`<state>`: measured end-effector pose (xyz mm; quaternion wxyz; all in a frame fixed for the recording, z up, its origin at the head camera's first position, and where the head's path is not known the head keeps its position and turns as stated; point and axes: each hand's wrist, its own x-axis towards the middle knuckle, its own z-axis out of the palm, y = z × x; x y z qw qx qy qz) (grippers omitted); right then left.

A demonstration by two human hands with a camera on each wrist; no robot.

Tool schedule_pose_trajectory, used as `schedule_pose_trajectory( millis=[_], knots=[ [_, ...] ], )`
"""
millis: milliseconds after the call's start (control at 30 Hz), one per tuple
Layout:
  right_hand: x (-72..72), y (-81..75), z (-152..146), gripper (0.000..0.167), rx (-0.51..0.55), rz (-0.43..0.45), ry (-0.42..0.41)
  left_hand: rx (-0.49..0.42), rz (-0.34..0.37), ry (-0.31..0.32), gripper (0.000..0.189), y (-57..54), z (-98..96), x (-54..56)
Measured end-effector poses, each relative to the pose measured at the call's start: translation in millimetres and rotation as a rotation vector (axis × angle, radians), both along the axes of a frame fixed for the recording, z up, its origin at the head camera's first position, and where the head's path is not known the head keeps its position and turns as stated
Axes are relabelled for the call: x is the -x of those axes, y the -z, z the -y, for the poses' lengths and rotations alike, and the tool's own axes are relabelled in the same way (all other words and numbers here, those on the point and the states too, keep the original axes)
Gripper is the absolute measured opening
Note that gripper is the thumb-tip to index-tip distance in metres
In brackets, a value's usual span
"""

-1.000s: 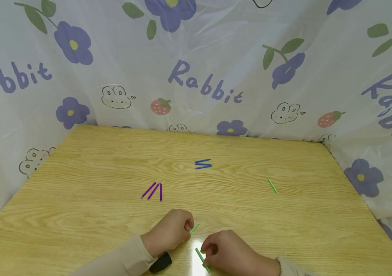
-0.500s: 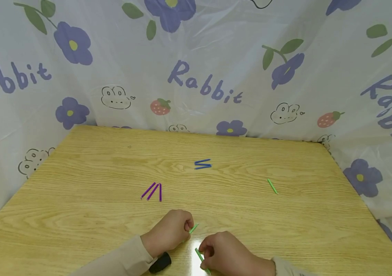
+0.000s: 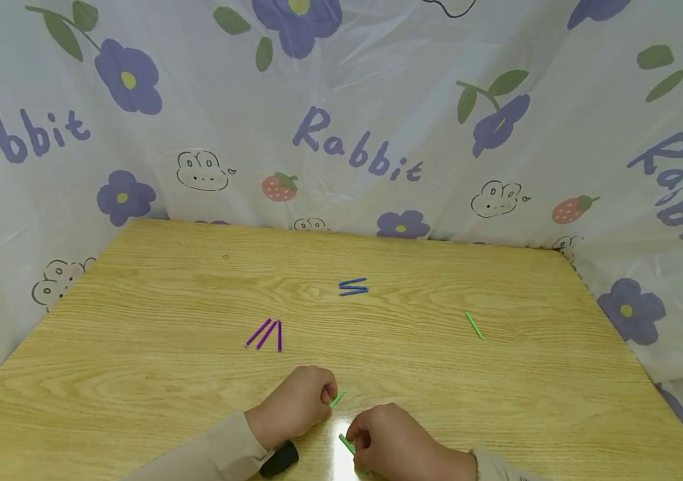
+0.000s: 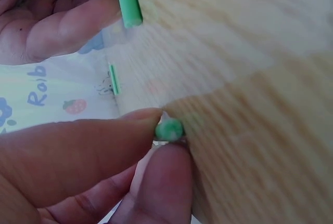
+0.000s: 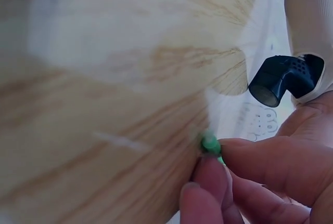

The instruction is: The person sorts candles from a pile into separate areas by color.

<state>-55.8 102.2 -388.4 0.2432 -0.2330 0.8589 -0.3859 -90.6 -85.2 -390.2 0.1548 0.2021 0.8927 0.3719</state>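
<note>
Near the front of the wooden table (image 3: 155, 374), my left hand (image 3: 296, 404) pinches a thin green stick (image 3: 338, 399) between thumb and fingers. The left wrist view looks almost straight at the round end of that stick (image 4: 169, 129). To its right, my right hand (image 3: 398, 441) pinches a second green stick (image 3: 346, 443), whose lower part the fingers hide. The end of this stick (image 5: 210, 144) shows between thumb and fingers in the right wrist view. The two held sticks are a short way apart. Another green stick (image 3: 475, 325) lies farther off on the right.
Three purple sticks (image 3: 267, 334) lie left of centre, fanned out. Farther back, blue sticks (image 3: 353, 287) form a zigzag. A black device (image 3: 280, 459) sits at the left sleeve's cuff. A printed curtain (image 3: 245, 120) hangs behind the table and along its sides.
My right hand has shifted slightly left and its fingers have moved on the green stick, so less of the stick shows below them. My left hand stays in place with its stick.
</note>
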Motion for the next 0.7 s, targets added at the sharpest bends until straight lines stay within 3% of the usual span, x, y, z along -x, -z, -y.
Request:
schedule_pose_trajectory(
  millis=[233, 467, 700],
  knots=[
    [-2.3, -3.0, 2.5, 0.021, -0.052, -0.035, -0.018, -0.007, -0.001, -0.001, 0.02, -0.7, -0.5, 0.3],
    [-4.6, -4.2, 4.7, 0.018, -0.112, -0.124, -0.058, -0.015, 0.011, 0.0, 0.019, -1.0, -0.2, 0.0],
    [-3.2, -6.0, 1.5, 0.018, -0.102, -0.11, -0.062, -0.006, 0.019, -0.006, 0.02, -0.2, -0.9, 0.4]
  ],
)
